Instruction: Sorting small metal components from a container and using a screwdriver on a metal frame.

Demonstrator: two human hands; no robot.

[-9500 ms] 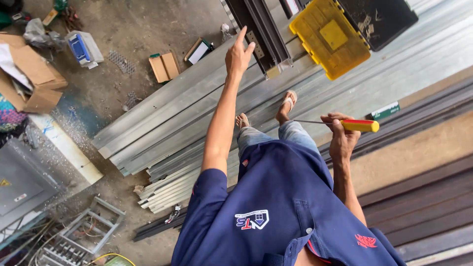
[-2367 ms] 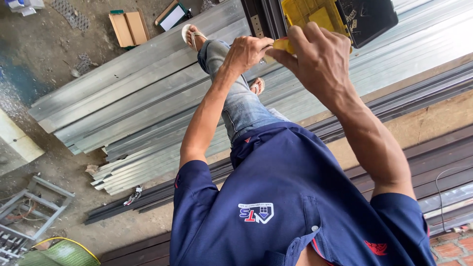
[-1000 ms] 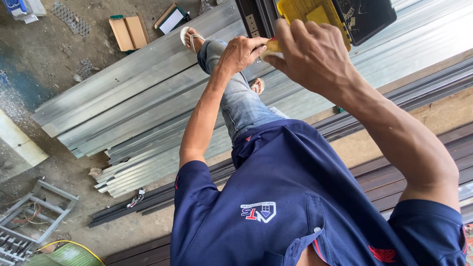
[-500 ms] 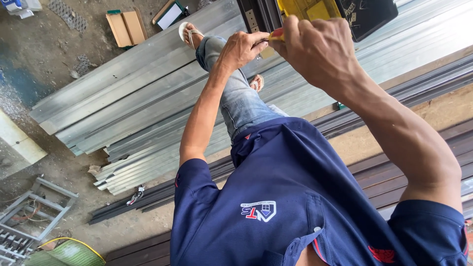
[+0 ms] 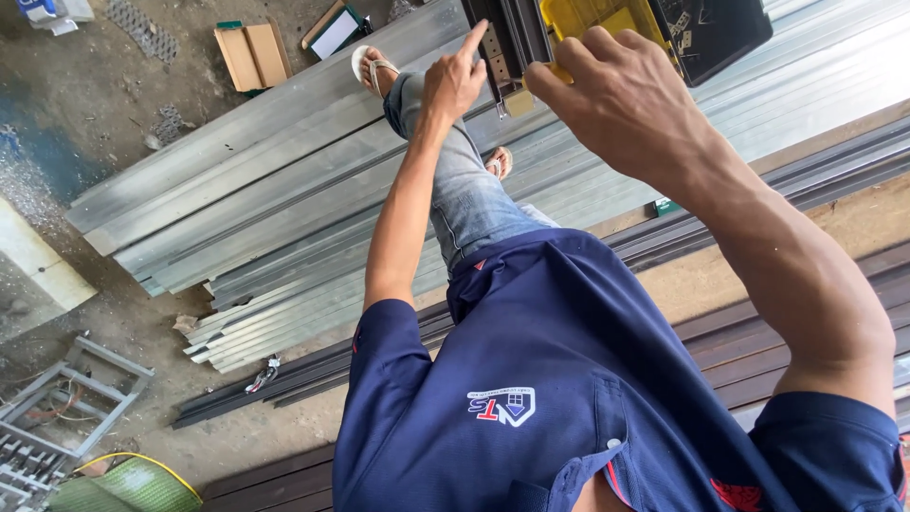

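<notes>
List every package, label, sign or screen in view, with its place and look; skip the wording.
Flattened cardboard box: brown, on the floor, top left.
Flat panel: pale face, dark frame, right of the cardboard.
White-and-blue package: top-left corner, partly cut off.
Shirt badge: white and red on the navy shirt.
Green tag: small, among the metal profiles.

Behind you lie stacked grey metal profiles [image 5: 237, 199]. You have cardboard boxes [image 5: 251, 54] beyond, a metal frame [image 5: 71, 398] at left.

Metal workshop, stacked steel profiles [image 5: 284, 190], gritty concrete floor [image 5: 104, 114]
</notes>
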